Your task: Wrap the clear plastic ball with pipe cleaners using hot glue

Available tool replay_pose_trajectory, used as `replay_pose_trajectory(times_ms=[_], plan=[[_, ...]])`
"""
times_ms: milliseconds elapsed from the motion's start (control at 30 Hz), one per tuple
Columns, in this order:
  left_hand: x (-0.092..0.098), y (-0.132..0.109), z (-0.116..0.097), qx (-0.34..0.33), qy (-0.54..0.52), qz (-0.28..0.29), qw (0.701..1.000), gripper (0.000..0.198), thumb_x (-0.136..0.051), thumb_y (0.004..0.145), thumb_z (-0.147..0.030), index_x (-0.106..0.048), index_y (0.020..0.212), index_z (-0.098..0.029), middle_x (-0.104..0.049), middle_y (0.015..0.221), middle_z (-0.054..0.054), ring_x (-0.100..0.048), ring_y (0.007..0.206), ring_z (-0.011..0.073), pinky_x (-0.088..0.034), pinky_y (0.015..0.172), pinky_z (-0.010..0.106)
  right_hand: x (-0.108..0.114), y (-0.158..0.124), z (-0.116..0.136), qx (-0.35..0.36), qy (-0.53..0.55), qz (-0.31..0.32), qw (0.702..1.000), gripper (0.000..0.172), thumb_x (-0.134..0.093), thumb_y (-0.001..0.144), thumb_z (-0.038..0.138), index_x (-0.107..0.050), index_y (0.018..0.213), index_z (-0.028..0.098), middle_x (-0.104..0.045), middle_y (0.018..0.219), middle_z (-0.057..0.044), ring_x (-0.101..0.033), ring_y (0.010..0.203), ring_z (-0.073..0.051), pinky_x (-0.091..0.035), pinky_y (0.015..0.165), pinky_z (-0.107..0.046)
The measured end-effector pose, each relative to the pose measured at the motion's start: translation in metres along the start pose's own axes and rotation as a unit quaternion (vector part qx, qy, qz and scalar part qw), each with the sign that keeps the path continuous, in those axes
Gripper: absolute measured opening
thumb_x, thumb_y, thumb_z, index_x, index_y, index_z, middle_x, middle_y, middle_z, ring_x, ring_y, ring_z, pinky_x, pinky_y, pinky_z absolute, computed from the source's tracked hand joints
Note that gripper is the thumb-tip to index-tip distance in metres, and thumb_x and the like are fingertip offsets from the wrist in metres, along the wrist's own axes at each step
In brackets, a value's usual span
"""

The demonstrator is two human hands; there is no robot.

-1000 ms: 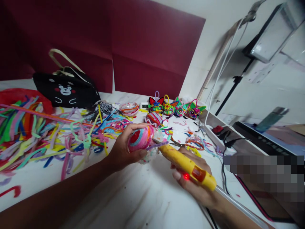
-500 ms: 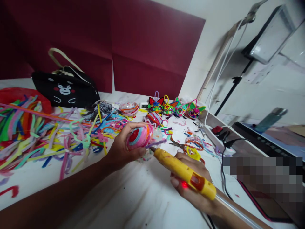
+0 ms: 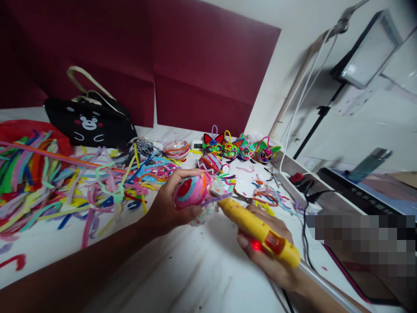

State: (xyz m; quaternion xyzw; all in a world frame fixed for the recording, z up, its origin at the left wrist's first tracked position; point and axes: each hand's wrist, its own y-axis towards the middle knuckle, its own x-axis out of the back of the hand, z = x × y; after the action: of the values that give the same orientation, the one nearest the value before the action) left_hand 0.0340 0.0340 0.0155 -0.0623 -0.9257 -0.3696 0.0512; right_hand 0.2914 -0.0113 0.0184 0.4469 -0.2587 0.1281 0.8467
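Observation:
My left hand (image 3: 172, 200) is closed around a ball wrapped in pipe cleaners (image 3: 191, 192), with red, blue, pink and orange bands on its near side. A loose purple pipe cleaner (image 3: 216, 200) sticks out from the ball to the right. My right hand (image 3: 267, 243) grips a yellow hot glue gun (image 3: 250, 221), whose red light is lit and whose clear glue stick (image 3: 322, 284) comes out of the back. The gun's nozzle is at the ball's right side, by the purple strand; whether it touches is too blurred to tell.
Loose pipe cleaners (image 3: 81, 191) cover the table's left. Scissors (image 3: 243, 198) lie beyond the glue gun. Finished animal-face ornaments (image 3: 213, 145) and another wrapped ball (image 3: 210, 163) stand at the back. A black bag (image 3: 89, 121) leans at the wall. At right are a power strip (image 3: 301, 191), cables and a phone (image 3: 361, 276).
My right hand and the glue gun have shifted slightly right, and the nozzle has risen along the ball's side. The left hand has barely moved.

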Motion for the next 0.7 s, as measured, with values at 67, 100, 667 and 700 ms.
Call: replay_pose_trajectory(times_ms=[67,100,667,700], plan=[[-0.001,0.001,-0.003,-0.009,0.010,-0.002,1.000,0.058,-0.087,0.076,-0.045,-0.063,0.123,-0.022,-0.070,0.131,0.012,-0.067,0.122,0.0309,-0.055,0.102,0.037,0.002,0.000,-0.002,0.009,-0.010,0.005,1.000,0.009,-0.061,0.092,0.018,-0.057,0.088,0.025,-0.059,0.079,-0.001,-0.060,0.069,-0.018,-0.051,0.057,-0.030],[-0.001,0.001,-0.004,-0.011,0.016,-0.006,1.000,0.057,-0.087,0.076,-0.045,-0.063,0.122,-0.022,-0.070,0.131,0.013,-0.067,0.123,0.0309,-0.054,0.102,0.037,0.002,0.000,-0.002,0.013,-0.008,0.011,1.000,0.008,-0.061,0.092,0.019,-0.057,0.088,0.025,-0.059,0.079,-0.001,-0.060,0.069,-0.018,-0.051,0.057,-0.030],[0.000,0.001,0.000,-0.019,0.034,-0.017,0.999,0.057,-0.086,0.076,-0.046,-0.063,0.123,-0.023,-0.069,0.133,0.013,-0.065,0.127,0.0332,-0.054,0.106,0.042,-0.001,0.003,0.009,0.021,0.008,0.028,0.999,0.011,-0.056,0.093,0.017,-0.054,0.084,0.024,-0.053,0.076,0.001,-0.054,0.064,-0.015,-0.046,0.054,-0.027],[0.000,0.001,0.000,-0.020,0.035,-0.018,0.999,0.057,-0.086,0.076,-0.046,-0.063,0.123,-0.023,-0.069,0.134,0.013,-0.065,0.127,0.0332,-0.053,0.106,0.042,-0.002,0.003,0.008,0.020,0.009,0.025,0.999,0.011,-0.056,0.093,0.017,-0.054,0.085,0.024,-0.054,0.076,0.000,-0.055,0.064,-0.015,-0.047,0.054,-0.028]])
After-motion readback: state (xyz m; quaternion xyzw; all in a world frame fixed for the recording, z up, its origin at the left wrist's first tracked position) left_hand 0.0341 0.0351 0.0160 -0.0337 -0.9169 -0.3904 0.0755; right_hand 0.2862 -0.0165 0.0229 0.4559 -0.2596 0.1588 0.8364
